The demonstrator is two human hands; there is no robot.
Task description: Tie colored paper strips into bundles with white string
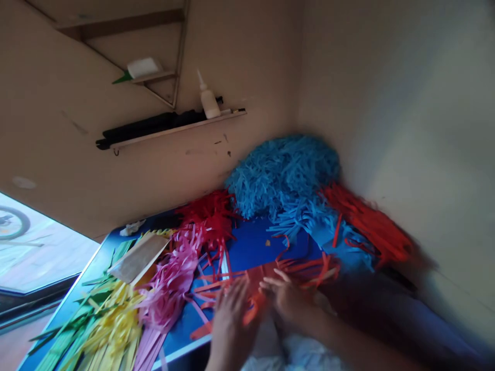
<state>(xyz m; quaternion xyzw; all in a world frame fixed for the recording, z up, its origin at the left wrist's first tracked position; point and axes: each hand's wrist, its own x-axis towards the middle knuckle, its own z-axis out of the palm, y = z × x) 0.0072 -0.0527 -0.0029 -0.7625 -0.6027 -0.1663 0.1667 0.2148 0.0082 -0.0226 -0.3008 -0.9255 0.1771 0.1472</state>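
At the near edge of the blue table point(251, 234) lies an orange-red fringed paper point(260, 275), its strips fanning out to both sides. My left hand point(232, 304) rests over the left part of it, fingers stretched forward and slightly blurred. On the right part is my right hand point(286, 294), its fingers extended and apart, touching the paper near its middle band. Neither hand shows a grip on anything. Part of the paper is hidden beneath both hands.
Fringed paper lies left in pink point(174, 278), yellow point(116, 319), green point(73, 335) and dark red point(207, 216). A blue heap point(286, 170) and a red bundle point(371, 224) sit against the walls. A brown card point(139, 257) tops the left strips. A shelf holds a glue bottle point(209, 101).
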